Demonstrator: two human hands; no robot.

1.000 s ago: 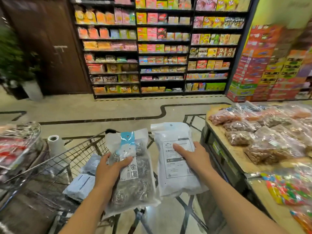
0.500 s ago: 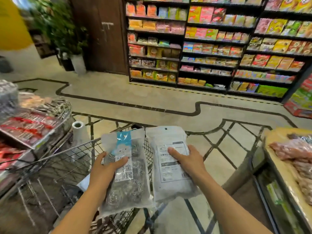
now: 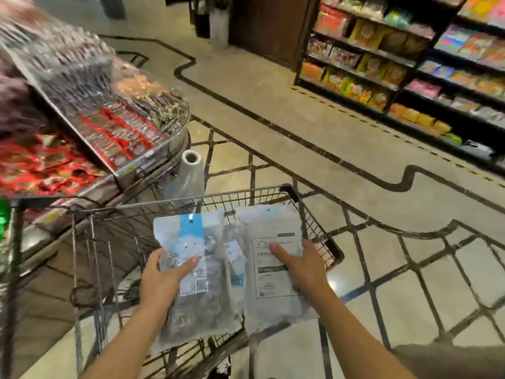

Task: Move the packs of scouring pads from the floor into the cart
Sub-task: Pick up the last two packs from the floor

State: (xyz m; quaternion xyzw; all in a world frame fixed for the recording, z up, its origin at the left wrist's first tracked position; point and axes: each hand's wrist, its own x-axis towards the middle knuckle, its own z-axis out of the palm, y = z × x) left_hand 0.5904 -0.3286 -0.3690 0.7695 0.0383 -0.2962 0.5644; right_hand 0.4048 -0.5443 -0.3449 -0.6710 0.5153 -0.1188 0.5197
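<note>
Left hand (image 3: 161, 280) grips the left pack (image 3: 195, 272) at its left edge, thumb laid across the printed label and the other fingers hidden behind; the pack shows its blue-labelled front to the camera. Right hand (image 3: 300, 265) grips the right pack (image 3: 276, 269) the same way from the right edge, thumb on the label panel, fingers out of sight underneath. Each hand carries one pack, which suits flat, floppy bags: an edge pinch with the thumb on top keeps the bag from folding.

Both packs hang side by side above the cart (image 3: 240, 194), just beside each other, their upper ends over the basket and their lower ends over its near edge. They are off the floor but not yet resting in the basket. A further pack (image 3: 235, 255) shows in the gap between them, lower down; it appears to lie inside the cart, though blur makes this uncertain.

The cart stands just beside a display stand (image 3: 109, 138) on the left, with a bag roll (image 3: 191, 170) between them. Shelves (image 3: 410, 77) stand well apart on the right.

Judgement: the carry is near its end; release into the basket remains.
</note>
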